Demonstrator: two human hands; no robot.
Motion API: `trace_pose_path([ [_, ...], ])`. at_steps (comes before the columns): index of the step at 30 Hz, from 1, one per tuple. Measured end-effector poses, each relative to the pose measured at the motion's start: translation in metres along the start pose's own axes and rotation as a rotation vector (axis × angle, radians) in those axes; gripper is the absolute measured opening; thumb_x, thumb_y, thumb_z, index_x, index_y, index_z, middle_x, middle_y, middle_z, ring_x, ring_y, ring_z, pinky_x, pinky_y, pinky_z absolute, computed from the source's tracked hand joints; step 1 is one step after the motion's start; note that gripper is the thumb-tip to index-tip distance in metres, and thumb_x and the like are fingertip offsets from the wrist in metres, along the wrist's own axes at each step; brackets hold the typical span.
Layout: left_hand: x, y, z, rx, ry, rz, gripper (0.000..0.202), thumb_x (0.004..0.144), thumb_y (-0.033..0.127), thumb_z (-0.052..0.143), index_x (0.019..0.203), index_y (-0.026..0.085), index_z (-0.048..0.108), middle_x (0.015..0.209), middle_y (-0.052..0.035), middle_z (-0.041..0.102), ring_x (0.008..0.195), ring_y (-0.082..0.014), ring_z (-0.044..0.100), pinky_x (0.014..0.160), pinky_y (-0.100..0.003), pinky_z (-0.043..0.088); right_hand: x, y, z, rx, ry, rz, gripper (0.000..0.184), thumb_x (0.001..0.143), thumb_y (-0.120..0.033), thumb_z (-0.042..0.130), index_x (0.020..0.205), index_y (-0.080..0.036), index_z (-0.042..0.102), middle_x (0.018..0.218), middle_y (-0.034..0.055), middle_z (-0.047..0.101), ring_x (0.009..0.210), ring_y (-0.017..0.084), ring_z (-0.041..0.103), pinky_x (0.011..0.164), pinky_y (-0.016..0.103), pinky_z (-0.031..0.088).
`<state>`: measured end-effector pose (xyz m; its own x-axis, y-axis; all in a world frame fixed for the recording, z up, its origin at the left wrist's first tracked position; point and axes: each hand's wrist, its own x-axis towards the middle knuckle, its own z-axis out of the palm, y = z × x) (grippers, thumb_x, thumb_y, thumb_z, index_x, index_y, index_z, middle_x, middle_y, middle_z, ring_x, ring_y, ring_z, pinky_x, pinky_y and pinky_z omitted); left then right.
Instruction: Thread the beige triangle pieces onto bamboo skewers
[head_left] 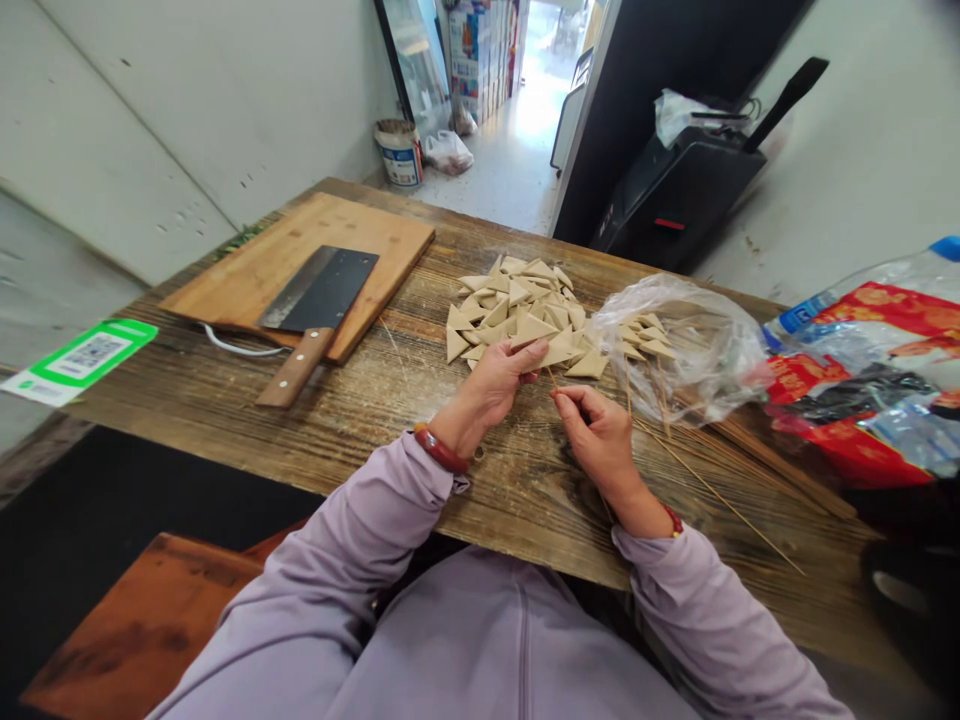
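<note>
Between the thumb and fingers of my left hand [489, 392] is a flat beige triangular piece [556, 350], held at the near side of a heap of similar triangles [514, 300]. My right hand [602, 432] pinches a thin wooden skewer [553, 380], its upper end near the held piece. Whether the skewer's tip enters the piece cannot be made out. A clear plastic bag [705, 345] lies right of the heap, with a few more triangles at its left side. Loose skewers [739, 505] lie on the table to the right of my right hand.
A cleaver [319, 300] rests on a wooden cutting board [375, 225] at the left, its handle over the near edge. A green-framed code card [86, 358] is at the table's left edge. Red packaging and a plastic bottle [847, 300] crowd the right side of the wooden table [367, 430].
</note>
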<state>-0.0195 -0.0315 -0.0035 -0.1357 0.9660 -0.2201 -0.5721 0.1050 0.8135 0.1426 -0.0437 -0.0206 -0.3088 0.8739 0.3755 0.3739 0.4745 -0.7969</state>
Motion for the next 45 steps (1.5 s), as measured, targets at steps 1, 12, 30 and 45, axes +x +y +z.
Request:
trace_pose_path([
  [1,0.0,-0.001,0.0,-0.01,-0.003,0.007,0.023,0.065,0.029,0.086,0.079,0.015,0.074,0.078,-0.0017,0.072,0.068,-0.0098,0.058,0.063,-0.024,0.04,0.0,0.0,0.0,-0.003,0.001,-0.004,0.023,0.092,-0.035,0.056,0.087,-0.02,0.073,0.072,0.0026,0.072,0.062,0.016,0.061,0.06,0.028,0.044],
  [12,-0.001,-0.006,0.003,-0.025,0.007,0.046,0.022,0.061,0.028,0.089,0.069,0.014,0.073,0.071,-0.0014,0.069,0.066,-0.009,0.055,0.064,-0.024,0.04,-0.001,0.001,0.0,-0.043,0.013,-0.008,0.025,0.093,-0.037,0.055,0.083,-0.021,0.071,0.071,0.0024,0.071,0.063,0.017,0.061,0.061,0.029,0.044],
  [30,-0.006,-0.015,0.008,0.067,-0.035,0.064,0.029,0.06,0.037,0.088,0.064,0.014,0.071,0.062,0.0005,0.059,0.061,-0.0082,0.046,0.061,-0.025,0.035,0.001,0.001,-0.001,-0.05,0.03,0.007,0.026,0.093,-0.036,0.053,0.082,-0.019,0.07,0.068,0.0018,0.068,0.061,0.015,0.057,0.061,0.028,0.042],
  [45,-0.002,0.005,0.001,0.036,-0.016,0.031,0.03,0.068,0.037,0.086,0.081,0.014,0.072,0.076,-0.0008,0.066,0.064,-0.0069,0.054,0.06,-0.021,0.039,0.002,0.003,-0.002,-0.024,0.055,0.034,0.025,0.092,-0.036,0.056,0.08,-0.019,0.07,0.069,0.0021,0.068,0.06,0.015,0.057,0.06,0.028,0.043],
])
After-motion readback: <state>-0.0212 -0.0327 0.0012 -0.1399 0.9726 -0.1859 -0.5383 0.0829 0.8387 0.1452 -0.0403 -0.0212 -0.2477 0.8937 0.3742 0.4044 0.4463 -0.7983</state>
